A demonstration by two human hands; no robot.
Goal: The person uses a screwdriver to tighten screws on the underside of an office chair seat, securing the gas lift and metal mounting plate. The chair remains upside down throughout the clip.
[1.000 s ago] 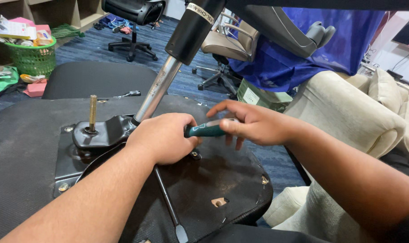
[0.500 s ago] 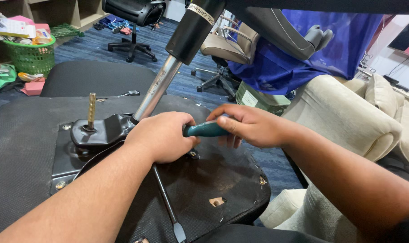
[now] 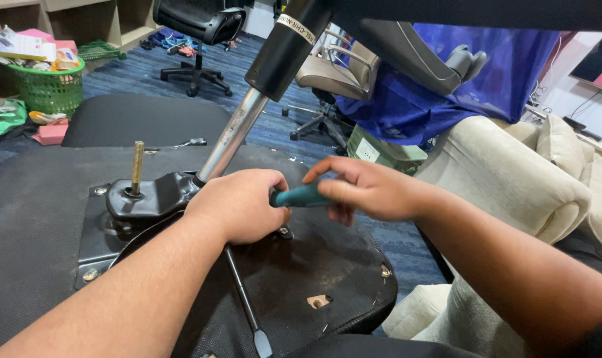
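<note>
Right hand [image 3: 374, 189] has its fingers [image 3: 344, 190] curled around a teal tool handle [image 3: 301, 196], thumb side on top, so it's a proper closed grip on it. The handle lies roughly level and runs left into the left hand [image 3: 238, 205], which is balled into a loose fist over the spot where the tool's tip would be. Can't see the tip at all, and can't tell if the left fingers are actually pinching anything or just bracing on the metal there.

Both hands sit on the underside of an upturned office chair seat [image 3: 327, 265], black and a bit dusty. Just left of the left hand is the black metal mechanism plate [image 3: 148, 195], with a brass-coloured threaded bolt [image 3: 137, 166] sticking straight up out of it. The shiny gas lift cylinder [image 3: 231, 136] rises at a slant from beside the left knuckles into a black sleeve. A thin black lever rod [image 3: 244, 301] with a flat paddle end runs down from under the left hand toward the near edge.

Further out: a cream armchair [image 3: 506, 179] on the right, a green basket [image 3: 49, 89] of clutter on the far left, and a black swivel chair [image 3: 198, 26] standing on the blue carpet.
</note>
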